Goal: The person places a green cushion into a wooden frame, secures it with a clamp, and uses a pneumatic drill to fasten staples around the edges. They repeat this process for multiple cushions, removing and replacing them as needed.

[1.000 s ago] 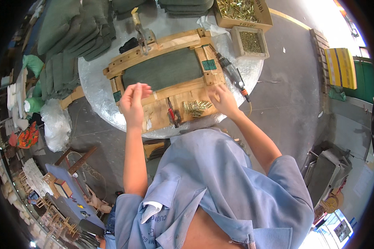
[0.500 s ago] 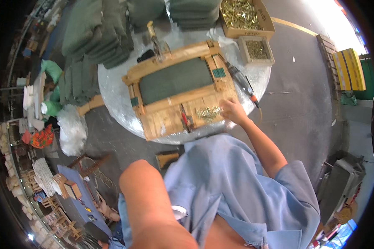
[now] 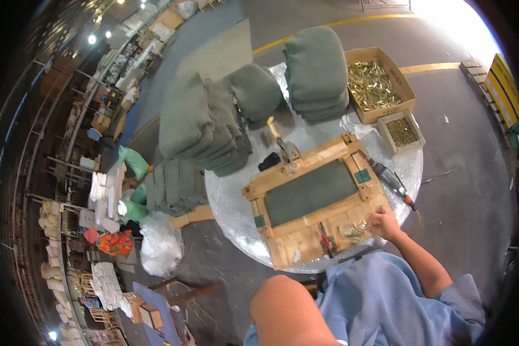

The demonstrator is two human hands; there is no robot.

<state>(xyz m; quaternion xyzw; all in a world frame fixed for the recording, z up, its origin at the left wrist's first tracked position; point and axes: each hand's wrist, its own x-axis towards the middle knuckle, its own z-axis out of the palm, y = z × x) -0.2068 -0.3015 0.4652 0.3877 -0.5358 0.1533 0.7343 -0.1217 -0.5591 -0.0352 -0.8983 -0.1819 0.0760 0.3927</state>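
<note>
My right hand is at the lower right of a wooden board, its fingers curled beside a small pile of brass-coloured metal pieces. Whatever its fingertips hold is too small to make out. Left of the pile lies a red-handled hand tool. On the board, a wooden frame surrounds a dark green fabric-covered panel. A clamp with a yellow handle stands at the frame's far side. Along its right side rests a corded power driver. My left hand is out of view.
The round table is wrapped in clear plastic. Stacked green cushions stand at its far left. At the far right are a carton of brass-coloured pieces and a smaller tray of small screws. A plastic bag lies left of the table.
The view has shifted, so the table appears lower and farther right. My right hand stays beside the brass-coloured pile, its fingers now more curled. The framed panel and tools keep their places.
</note>
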